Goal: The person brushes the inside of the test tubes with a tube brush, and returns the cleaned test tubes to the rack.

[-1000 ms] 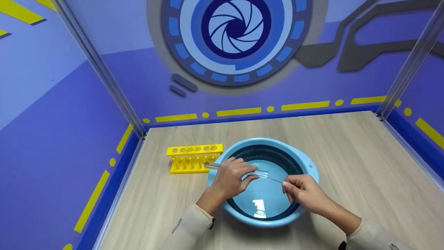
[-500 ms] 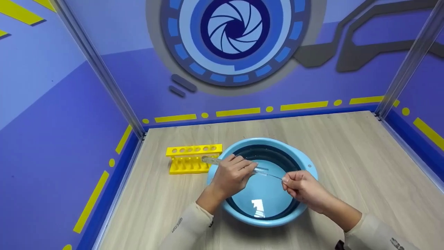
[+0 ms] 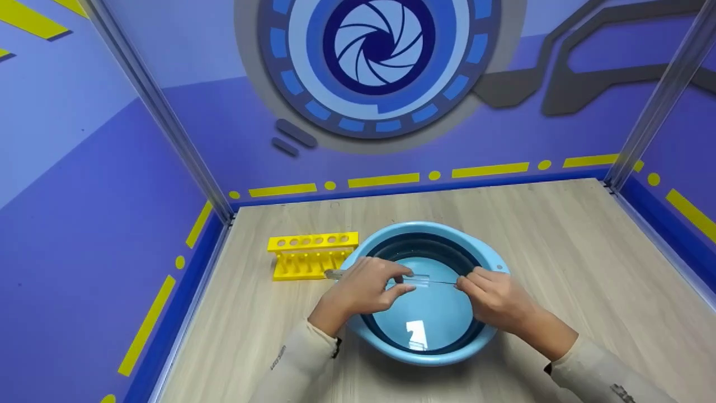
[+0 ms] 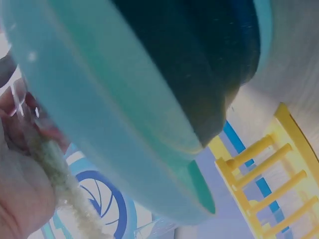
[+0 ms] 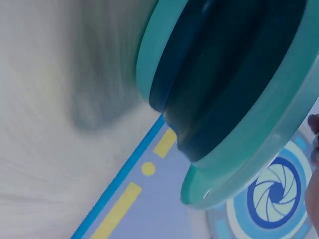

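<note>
My left hand (image 3: 366,285) holds a clear test tube (image 3: 420,281) sideways over the light-blue basin (image 3: 425,359), its open end toward the right. In the left wrist view, pale bristles of a test tube brush (image 4: 62,174) show inside the tube along the palm. The brush's thin wire handle (image 3: 443,282) comes out of the mouth. My right hand (image 3: 497,299) pinches the end of that wire near the basin's right side. The tube's closed end (image 3: 333,274) sticks out left of the left hand.
A yellow test tube rack (image 3: 316,275) with a row of holes and pegs stands left of the basin. Water in the basin reflects light. Blue-purple panels (image 3: 184,140) close off the back and sides of the wooden table (image 3: 559,240).
The tube has tipped nearer to level, its closed end sinking. My left thumb and fingers have spread apart more at the mouth end. My right hand has rolled knuckles-up, still pinching the wire.
</note>
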`<state>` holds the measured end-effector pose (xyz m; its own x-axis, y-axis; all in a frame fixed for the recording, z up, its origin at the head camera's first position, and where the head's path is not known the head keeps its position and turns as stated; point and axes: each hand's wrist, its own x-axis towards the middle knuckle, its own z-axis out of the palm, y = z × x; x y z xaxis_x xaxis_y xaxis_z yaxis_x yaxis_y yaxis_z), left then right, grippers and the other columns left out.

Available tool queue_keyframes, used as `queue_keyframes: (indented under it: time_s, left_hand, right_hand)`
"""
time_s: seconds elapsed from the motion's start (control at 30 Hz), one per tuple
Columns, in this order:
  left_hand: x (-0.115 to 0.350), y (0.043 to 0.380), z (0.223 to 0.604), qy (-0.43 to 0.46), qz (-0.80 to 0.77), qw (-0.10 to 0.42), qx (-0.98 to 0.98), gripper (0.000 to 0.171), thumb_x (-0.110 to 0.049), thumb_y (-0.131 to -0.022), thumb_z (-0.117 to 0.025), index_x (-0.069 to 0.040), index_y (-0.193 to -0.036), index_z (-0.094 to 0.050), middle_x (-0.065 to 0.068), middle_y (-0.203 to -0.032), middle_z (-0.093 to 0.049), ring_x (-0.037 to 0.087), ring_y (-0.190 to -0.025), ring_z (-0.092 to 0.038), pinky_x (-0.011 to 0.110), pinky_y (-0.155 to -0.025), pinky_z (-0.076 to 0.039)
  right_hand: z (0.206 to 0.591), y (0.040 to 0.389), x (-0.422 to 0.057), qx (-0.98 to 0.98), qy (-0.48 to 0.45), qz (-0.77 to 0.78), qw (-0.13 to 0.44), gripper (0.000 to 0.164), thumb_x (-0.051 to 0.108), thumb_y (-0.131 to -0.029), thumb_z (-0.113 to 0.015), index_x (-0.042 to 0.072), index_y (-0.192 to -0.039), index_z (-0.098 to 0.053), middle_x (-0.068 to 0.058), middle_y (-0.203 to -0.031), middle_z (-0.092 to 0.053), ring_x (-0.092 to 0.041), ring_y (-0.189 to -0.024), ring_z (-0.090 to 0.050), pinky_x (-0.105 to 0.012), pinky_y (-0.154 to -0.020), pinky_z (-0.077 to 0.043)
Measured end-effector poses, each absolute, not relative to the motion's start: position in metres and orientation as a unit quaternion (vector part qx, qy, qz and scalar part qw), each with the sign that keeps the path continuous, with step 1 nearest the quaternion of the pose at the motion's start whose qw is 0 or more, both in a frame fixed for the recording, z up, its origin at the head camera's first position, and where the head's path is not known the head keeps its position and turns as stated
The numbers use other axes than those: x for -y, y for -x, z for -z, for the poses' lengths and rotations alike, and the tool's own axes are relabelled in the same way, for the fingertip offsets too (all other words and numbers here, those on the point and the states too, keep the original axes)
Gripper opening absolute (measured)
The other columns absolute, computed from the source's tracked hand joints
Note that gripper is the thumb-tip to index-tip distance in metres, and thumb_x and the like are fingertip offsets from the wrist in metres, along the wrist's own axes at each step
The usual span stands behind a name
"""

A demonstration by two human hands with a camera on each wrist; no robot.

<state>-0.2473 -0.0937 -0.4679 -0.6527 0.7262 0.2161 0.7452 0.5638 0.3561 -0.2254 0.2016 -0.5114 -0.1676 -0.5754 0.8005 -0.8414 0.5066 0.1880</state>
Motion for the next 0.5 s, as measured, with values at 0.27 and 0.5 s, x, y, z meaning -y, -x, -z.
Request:
queue_keyframes:
  time_s: [0.27,0.5]
  left_hand:
    - [0.095,0.248,0.476,0.417,0.194,0.130,0.879,0.034,-0.045,-0.106,-0.066,-0.022,-0.127,-0.079,-0.007,-0.097,-0.080,0.010,-0.084,-0.071,0.021,-0.079,-0.058]
    - [0.091,0.252,0.487,0.413,0.115,0.337,0.838,0.026,-0.037,-0.097,-0.080,-0.026,-0.120,-0.082,-0.010,-0.094,-0.078,0.009,-0.084,-0.067,0.022,-0.075,-0.052]
  right_hand:
    - [0.510,0.210,-0.193,0.811,-0.354,-0.420,0.201,0.018,-0.001,-0.101,-0.066,0.012,-0.090,-0.072,0.003,-0.068,-0.063,-0.006,-0.060,-0.059,-0.021,-0.057,-0.053]
    - [0.487,0.202,-0.194,0.706,-0.154,-0.661,-0.204,0.031,0.023,-0.112,-0.055,0.004,-0.089,-0.066,0.006,-0.065,-0.054,-0.005,-0.053,-0.043,-0.019,-0.051,-0.034]
